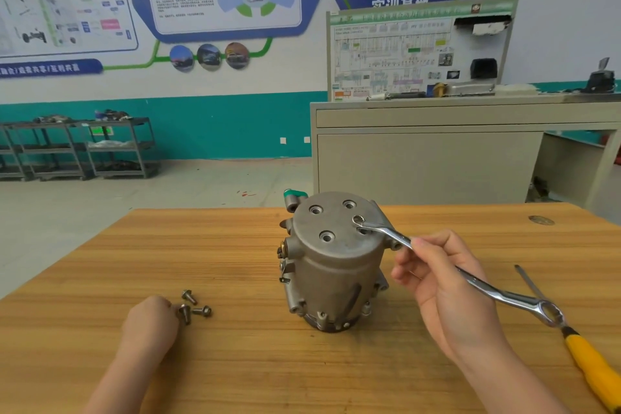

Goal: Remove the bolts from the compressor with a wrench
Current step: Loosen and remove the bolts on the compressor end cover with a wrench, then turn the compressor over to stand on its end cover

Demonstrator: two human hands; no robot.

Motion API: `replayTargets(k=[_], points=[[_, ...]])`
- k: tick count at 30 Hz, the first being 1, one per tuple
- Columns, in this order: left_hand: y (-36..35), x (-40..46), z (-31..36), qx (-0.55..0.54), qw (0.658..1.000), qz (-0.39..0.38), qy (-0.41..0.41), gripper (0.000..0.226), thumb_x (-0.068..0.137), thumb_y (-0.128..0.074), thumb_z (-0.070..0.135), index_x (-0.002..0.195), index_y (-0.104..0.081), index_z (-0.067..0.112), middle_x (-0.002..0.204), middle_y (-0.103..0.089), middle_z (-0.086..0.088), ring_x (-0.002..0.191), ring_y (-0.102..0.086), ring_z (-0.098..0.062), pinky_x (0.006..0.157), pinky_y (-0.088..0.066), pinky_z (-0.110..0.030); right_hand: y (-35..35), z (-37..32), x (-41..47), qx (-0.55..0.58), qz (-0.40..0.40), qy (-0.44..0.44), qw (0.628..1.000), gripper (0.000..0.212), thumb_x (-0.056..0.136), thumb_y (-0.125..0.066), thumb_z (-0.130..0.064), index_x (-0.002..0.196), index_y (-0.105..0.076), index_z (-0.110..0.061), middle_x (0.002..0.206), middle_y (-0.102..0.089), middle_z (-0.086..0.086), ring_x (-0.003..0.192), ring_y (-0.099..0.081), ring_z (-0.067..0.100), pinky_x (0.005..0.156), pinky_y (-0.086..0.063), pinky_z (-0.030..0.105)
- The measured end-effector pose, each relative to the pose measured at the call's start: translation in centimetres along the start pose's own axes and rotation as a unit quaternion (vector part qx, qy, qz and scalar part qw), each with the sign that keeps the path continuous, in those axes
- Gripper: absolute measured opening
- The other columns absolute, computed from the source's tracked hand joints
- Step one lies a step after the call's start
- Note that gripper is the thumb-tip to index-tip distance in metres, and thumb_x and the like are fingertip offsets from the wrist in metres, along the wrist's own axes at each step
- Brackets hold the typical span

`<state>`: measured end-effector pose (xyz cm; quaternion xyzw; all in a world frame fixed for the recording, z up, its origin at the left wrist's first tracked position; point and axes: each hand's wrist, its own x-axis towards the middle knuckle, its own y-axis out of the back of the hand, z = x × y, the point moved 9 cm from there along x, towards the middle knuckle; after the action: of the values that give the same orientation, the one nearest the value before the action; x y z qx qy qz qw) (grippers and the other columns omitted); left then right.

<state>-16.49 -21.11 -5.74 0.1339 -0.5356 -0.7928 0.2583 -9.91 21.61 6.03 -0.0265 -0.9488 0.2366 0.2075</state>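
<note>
Right hand grips the shank of a combination wrench, fingers curled round it near the middle; the open-ended jaw of the tool lies on the top face of the compressor, at the right-hand bolt hole, while the ring end projects out past the wrist toward the right.

Tabletop, wood-grained, carries all items noted below; it fills the lower half of the view.

Compressor, a grey cast cylinder, stands upright on its end near the middle of the tabletop; the flat top face shows recessed bolt holes; whether a bolt sits under the wrench jaw cannot be told; a green cap shows at the upper left rear of the housing.

Left hand rests on the tabletop to the left of the compressor, well apart from it; fingers are curled, with the fingertips at one bolt, and whether they actually pinch it cannot be told.

Screwdriver, yellow-handled, lies at the right edge of the tabletop; its shaft runs beneath the ring end of the wrench.

Bolts, three in number, lie loose in a close group on the tabletop; one sits against the left fingertips, the other two just beside it.
</note>
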Motion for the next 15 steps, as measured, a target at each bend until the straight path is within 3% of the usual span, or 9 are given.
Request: replayTargets(k=[3, 5, 6, 8, 10, 12, 15], points=[[0.6, -1.0, 0.6, -0.016, 1.0, 0.006, 0.007, 0.036, 0.101, -0.049, 0.028, 0.122, -0.064, 0.003, 0.111, -0.067, -0.022, 0.108, -0.059, -0.036, 0.083, -0.045, -0.034, 0.0, 0.0, 0.0, -0.005, 0.0, 0.002, 1.0, 0.014, 0.074, -0.062, -0.02, 0.06, -0.062, -0.024, 0.065, -0.062, 0.008, 0.057, -0.06, 0.016, 0.056, -0.052, 0.026], [2.6, -2.4, 2.0, -0.026, 0.998, 0.048, 0.008, 0.054, 0.1, -0.045, 0.042, 0.142, -0.046, 0.008, 0.122, -0.057, -0.028, 0.119, -0.048, -0.04, 0.095, -0.04, -0.041, -0.1, 0.1, 0.0, -0.008, -0.001, 0.001, 1.0, 0.014, 0.074, -0.062, -0.02, 0.06, -0.062, -0.024, 0.065, -0.062, 0.008, 0.058, -0.06, 0.016, 0.057, -0.052, 0.026], [4.0, -3.5, 3.4, -0.087, 0.993, 0.08, -0.015, 0.063, 0.097, -0.044, 0.049, 0.147, -0.039, 0.011, 0.125, -0.051, -0.03, 0.122, -0.042, -0.04, 0.099, -0.038, -0.046, -0.1, 0.1, 0.0, -0.007, -0.003, 0.0, 1.0, 0.015, 0.075, -0.061, -0.019, 0.06, -0.062, -0.023, 0.065, -0.062, 0.008, 0.058, -0.06, 0.016, 0.057, -0.052, 0.026], [7.1, -7.0, 8.5, -0.27, 0.949, 0.107, -0.127, 0.075, 0.089, -0.041, 0.062, 0.15, -0.033, 0.018, 0.137, -0.044, -0.021, 0.13, -0.038, -0.032, 0.106, -0.037, -0.049, -0.2, 0.1, 0.1, -0.005, -0.003, -0.002, 1.0, 0.015, 0.075, -0.061, -0.019, 0.06, -0.062, -0.023, 0.065, -0.063, 0.009, 0.057, -0.061, 0.017, 0.055, -0.051, 0.027], [10.5, -11.3, 15.2, -0.346, 0.887, 0.1, -0.29, 0.079, 0.083, -0.036, 0.076, 0.147, -0.034, 0.029, 0.144, -0.038, 0.001, 0.133, -0.036, -0.014, 0.108, -0.035, -0.039, -0.4, 0.0, 0.0, -0.001, -0.003, 0.004, 1.0, 0.014, 0.075, -0.061, -0.018, 0.061, -0.062, -0.022, 0.066, -0.064, 0.011, 0.055, -0.061, 0.02, 0.052, -0.05, 0.027], [11.9, -15.1, 21.3, -0.29, 0.852, 0.073, -0.429, 0.088, 0.076, -0.03, 0.089, 0.148, -0.028, 0.038, 0.146, -0.033, 0.014, 0.136, -0.029, -0.006, 0.11, -0.028, -0.034, -0.3, -0.5, 0.0, 0.002, 0.002, 0.027, 1.0, 0.008, 0.075, -0.061, -0.016, 0.068, -0.062, -0.019, 0.068, -0.065, 0.014, 0.056, -0.062, 0.022, 0.051, -0.05, 0.027], [9.4, -17.1, 26.9, -0.025, 0.863, 0.036, -0.503, 0.106, 0.065, -0.021, 0.097, 0.153, 0.0, 0.041, 0.162, -0.012, 0.006, 0.148, -0.009, -0.015, 0.12, -0.008, -0.047, 1.6, -2.2, 0.4, 0.001, 0.03, 0.086, 0.996, 0.01, 0.085, -0.058, -0.007, 0.089, -0.057, -0.017, 0.07, -0.067, 0.012, 0.058, -0.064, 0.022, 0.054, -0.053, 0.027]])
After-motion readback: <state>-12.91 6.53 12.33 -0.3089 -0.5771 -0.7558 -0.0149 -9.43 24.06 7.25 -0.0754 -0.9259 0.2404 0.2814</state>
